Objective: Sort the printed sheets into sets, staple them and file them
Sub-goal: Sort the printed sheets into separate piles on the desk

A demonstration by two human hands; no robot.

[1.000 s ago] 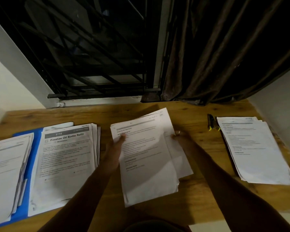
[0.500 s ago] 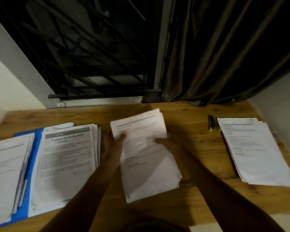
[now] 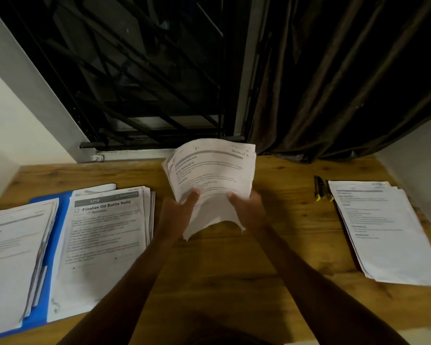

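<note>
- Sheaf (image 3: 213,175): several printed white sheets, grey header bar, lines of small black text, and handwriting at the far right corner too small to read. It is held up off the desk (image 3: 217,270) at mid-width, towards the far edge. The top bows away from the person and the far edges are fanned and uneven.
- Handling, as judged: light, limp and thin, so it sags unless held at both sides. The loose sheets look likely to slide on one another and crease or tear at the corners. The best hold looks to be the near half of both long edges, thumbs on the face. Tapping the near edge on the desk should square it.
- Left hand (image 3: 177,215): grips the sheaf's near left edge, thumb on the printed face.
- Right hand (image 3: 249,210): grips the near right edge, thumb likewise on the face.
- Left pile (image 3: 105,235): top sheet headed "Finalize Oil Bottle Refill", lying on a blue folder (image 3: 57,220).
- Second pile (image 3: 10,257): at the far left, also on the folder.
- Right pile (image 3: 388,232): lies flat and well apart from the sheaf.
- Black-and-yellow item (image 3: 320,189): just left of the right pile. Whether it is a stapler cannot be told.
</note>
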